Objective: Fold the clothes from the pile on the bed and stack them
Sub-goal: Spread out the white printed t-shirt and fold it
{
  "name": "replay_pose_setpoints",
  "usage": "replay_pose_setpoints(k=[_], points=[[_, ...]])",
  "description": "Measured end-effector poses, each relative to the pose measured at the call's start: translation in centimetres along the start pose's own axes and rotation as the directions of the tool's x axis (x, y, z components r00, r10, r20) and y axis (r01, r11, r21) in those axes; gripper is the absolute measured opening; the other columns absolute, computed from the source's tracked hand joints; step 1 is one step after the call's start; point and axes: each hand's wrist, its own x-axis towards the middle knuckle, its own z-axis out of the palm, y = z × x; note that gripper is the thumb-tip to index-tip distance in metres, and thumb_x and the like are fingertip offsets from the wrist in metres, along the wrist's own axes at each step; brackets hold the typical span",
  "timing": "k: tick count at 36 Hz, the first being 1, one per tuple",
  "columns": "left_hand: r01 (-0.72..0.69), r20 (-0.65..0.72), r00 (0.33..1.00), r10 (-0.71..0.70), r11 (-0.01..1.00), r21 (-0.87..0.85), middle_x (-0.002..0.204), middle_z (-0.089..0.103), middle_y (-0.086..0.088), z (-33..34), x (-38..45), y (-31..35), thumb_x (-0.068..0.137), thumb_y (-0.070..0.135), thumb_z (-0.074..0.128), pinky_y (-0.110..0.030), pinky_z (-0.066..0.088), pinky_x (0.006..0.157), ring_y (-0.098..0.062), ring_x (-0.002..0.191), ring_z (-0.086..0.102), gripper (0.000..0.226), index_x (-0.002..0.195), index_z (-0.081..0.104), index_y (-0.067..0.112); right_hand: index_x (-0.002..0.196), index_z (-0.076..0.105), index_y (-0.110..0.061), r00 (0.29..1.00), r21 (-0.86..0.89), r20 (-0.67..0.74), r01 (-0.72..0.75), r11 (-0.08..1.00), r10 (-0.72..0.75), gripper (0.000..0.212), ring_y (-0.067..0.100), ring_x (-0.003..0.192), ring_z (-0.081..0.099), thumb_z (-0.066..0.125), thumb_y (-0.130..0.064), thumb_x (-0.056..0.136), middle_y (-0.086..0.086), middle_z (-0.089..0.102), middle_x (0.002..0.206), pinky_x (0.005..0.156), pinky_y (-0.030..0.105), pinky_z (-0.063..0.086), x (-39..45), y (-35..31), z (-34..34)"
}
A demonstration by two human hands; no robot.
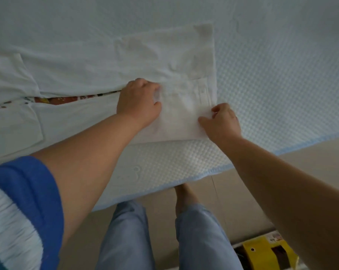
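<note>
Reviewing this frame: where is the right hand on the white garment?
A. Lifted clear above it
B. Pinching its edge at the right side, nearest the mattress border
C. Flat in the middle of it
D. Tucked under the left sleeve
B: the right hand pinches the white garment at its right edge, while the left hand grips cloth mid-garment.

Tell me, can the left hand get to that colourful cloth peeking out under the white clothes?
Probably yes. The left hand grips the white garment right beside the colourful cloth, but white fabric covers most of that strip.
</note>
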Motion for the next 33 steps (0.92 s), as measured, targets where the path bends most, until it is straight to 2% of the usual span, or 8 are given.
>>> replay_pose_setpoints(k=[5, 11, 13, 16, 21, 26, 29, 33], points=[[0.012, 0.022, 1.0, -0.013, 0.999, 0.043, 0.114, 0.055, -0.01, 0.1, 1.6, 2.0, 0.076, 0.037, 0.063, -0.036, 0.033, 0.088, -0.031, 0.11, 0.049, 0.045, 0.117, 0.055, 0.018, 0.081, 0.052, -0.02, 0.994, 0.024, 0.108, 0.012, 1.0, -0.015, 0.019, 0.007, 0.062, 0.051, 0.061, -0.037, 0.082, -0.007, 0.054, 0.074, 0.047, 0.022, 0.035, 0.2, 0.9, -0.6], [-0.067, 0.141, 0.989, 0.052, 0.992, 0.105, 0.109, 0.057, -0.008, -0.2, 3.0, 5.0, 0.075, 0.042, 0.06, -0.036, 0.032, 0.085, -0.031, 0.107, 0.051, 0.035, 0.107, 0.064, 0.028, 0.075, 0.054, -0.017, 0.969, -0.018, 0.144, 0.206, 0.978, -0.201, 0.023, 0.01, 0.065, 0.05, 0.06, -0.038, 0.082, -0.006, 0.049, 0.08, 0.051, 0.022, 0.035, -0.7, 2.0, -0.8], [-0.109, 0.172, 0.981, 0.086, 0.985, 0.13, 0.097, 0.057, -0.008, -0.4, 3.8, 6.4, 0.077, 0.037, 0.06, -0.033, 0.031, 0.077, -0.033, 0.101, 0.052, 0.019, 0.087, 0.064, 0.022, 0.078, 0.056, -0.016, 0.966, 0.037, 0.15, 0.206, 0.978, -0.209, 0.023, 0.009, 0.063, 0.052, 0.06, -0.038, 0.083, -0.006, 0.054, 0.075, 0.05, 0.021, 0.04, -1.0, 2.4, -1.0], [-0.122, 0.237, 0.965, 0.113, 0.992, 0.023, 0.068, 0.045, 0.001, -0.7, 4.7, 7.7, 0.08, 0.026, 0.06, -0.028, 0.028, 0.061, -0.03, 0.084, 0.053, 0.026, 0.063, 0.045, 0.014, 0.073, 0.054, -0.019, 0.959, 0.119, 0.201, 0.179, 0.977, -0.2, 0.023, 0.002, 0.049, 0.047, 0.062, -0.038, 0.083, -0.008, 0.053, 0.061, 0.041, 0.012, 0.035, -1.3, 3.0, -1.2], [-0.144, 0.235, 0.951, 0.199, 0.962, -0.231, 0.088, 0.053, 0.004, -0.9, 5.4, 8.3, 0.085, 0.027, 0.061, -0.023, 0.031, 0.066, -0.015, 0.082, 0.048, 0.015, 0.095, 0.061, 0.016, 0.076, 0.057, -0.014, 0.936, 0.059, 0.299, 0.177, 0.982, -0.187, 0.025, 0.003, 0.049, 0.045, 0.063, -0.037, 0.084, -0.006, 0.051, 0.062, 0.046, 0.016, 0.036, -0.8, 4.3, -1.6], [-0.123, 0.177, 0.966, 0.188, 0.938, -0.324, 0.072, 0.053, 0.01, -0.1, 4.9, 8.4, 0.082, 0.033, 0.067, -0.025, 0.037, 0.061, -0.013, 0.072, 0.05, 0.013, 0.084, 0.062, 0.021, 0.088, 0.065, -0.009, 0.938, 0.226, 0.332, 0.027, 0.974, -0.103, 0.021, 0.001, 0.046, 0.044, 0.064, -0.029, 0.084, -0.003, 0.053, 0.061, 0.047, 0.015, 0.039, -0.4, 5.7, -2.5], [-0.187, 0.101, 0.972, 0.214, 0.956, -0.226, 0.085, 0.06, 0.005, 1.0, 5.0, 9.4, 0.079, 0.039, 0.068, -0.026, 0.04, 0.073, -0.018, 0.088, 0.057, 0.019, 0.09, 0.07, 0.024, 0.095, 0.068, -0.009, 0.945, 0.212, 0.325, -0.035, 0.977, -0.037, 0.024, 0.012, 0.061, 0.051, 0.063, -0.028, 0.082, 0.007, 0.06, 0.071, 0.058, 0.025, 0.042, -0.8, 6.7, -2.5], [-0.312, 0.004, 0.95, 0.312, 0.95, 0.008, 0.102, 0.059, -0.007, 3.0, 4.6, 11.1, 0.084, 0.044, 0.06, -0.031, 0.034, 0.078, -0.028, 0.101, 0.053, 0.026, 0.099, 0.071, 0.026, 0.085, 0.064, -0.002, 0.965, 0.153, 0.261, -0.053, 0.987, 0.012, 0.027, 0.011, 0.053, 0.043, 0.062, -0.029, 0.082, 0.004, 0.051, 0.06, 0.051, 0.024, 0.035, -1.3, 7.7, -2.1]])
